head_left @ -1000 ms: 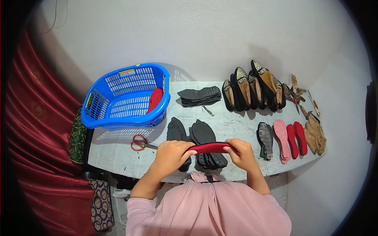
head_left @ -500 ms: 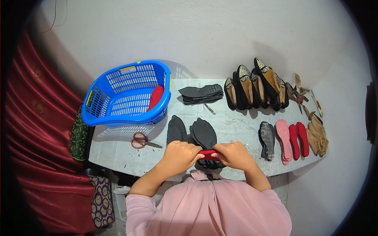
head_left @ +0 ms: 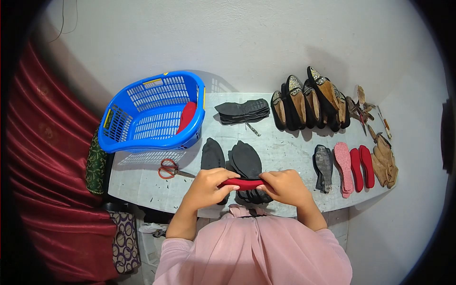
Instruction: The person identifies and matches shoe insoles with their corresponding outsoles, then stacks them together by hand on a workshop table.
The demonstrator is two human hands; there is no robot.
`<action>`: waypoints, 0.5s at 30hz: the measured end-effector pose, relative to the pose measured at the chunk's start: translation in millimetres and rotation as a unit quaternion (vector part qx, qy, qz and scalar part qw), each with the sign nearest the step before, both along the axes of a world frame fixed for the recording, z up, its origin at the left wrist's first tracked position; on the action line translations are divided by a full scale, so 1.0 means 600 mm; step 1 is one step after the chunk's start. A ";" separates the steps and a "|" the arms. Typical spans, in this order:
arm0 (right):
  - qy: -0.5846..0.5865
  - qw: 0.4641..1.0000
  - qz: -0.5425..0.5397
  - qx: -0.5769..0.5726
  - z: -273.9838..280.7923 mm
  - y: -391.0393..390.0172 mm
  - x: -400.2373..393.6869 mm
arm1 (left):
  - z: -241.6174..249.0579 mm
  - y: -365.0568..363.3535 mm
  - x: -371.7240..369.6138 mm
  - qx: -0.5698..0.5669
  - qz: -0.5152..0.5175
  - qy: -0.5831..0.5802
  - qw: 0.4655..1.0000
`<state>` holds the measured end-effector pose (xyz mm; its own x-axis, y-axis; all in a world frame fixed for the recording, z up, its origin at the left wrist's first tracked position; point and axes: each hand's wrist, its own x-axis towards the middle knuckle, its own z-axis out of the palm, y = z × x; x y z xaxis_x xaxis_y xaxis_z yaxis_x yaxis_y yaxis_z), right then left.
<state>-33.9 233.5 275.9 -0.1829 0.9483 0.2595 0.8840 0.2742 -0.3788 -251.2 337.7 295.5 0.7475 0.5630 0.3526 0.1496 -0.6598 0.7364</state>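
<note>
A red insole (head_left: 243, 184) is stretched sideways between my two hands near the table's front edge, with a dark edge along its top. My left hand (head_left: 209, 186) grips its left end between thumb and fingers. At the right end, my right hand (head_left: 283, 187) pinches it the same way. Beneath and just beyond the hands lie a stack of black soles (head_left: 245, 159) and another black sole pile (head_left: 213, 154), both partly hidden by the hands and the red piece.
A blue basket (head_left: 142, 146) holding a red piece (head_left: 187, 116) stands back left. Scissors (head_left: 174, 169) lie before it. Black soles (head_left: 242, 111) are stacked behind. Shoes (head_left: 297, 104), pink insoles (head_left: 342, 168), red insoles (head_left: 361, 166) and tools (head_left: 363, 114) occupy the right.
My left hand has shifted left along the red insole, and more of the insole now shows between the hands. My right hand has moved slightly right.
</note>
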 end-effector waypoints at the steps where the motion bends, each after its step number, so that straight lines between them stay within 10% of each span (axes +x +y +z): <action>1: 0.002 1.000 -0.003 0.011 -0.002 0.002 -0.005 | 0.001 0.001 0.002 -0.002 0.005 -0.007 1.000; 15: 0.104 0.992 0.049 -0.052 -0.006 0.010 -0.023 | -0.015 -0.013 0.034 -0.073 -0.045 -0.004 0.996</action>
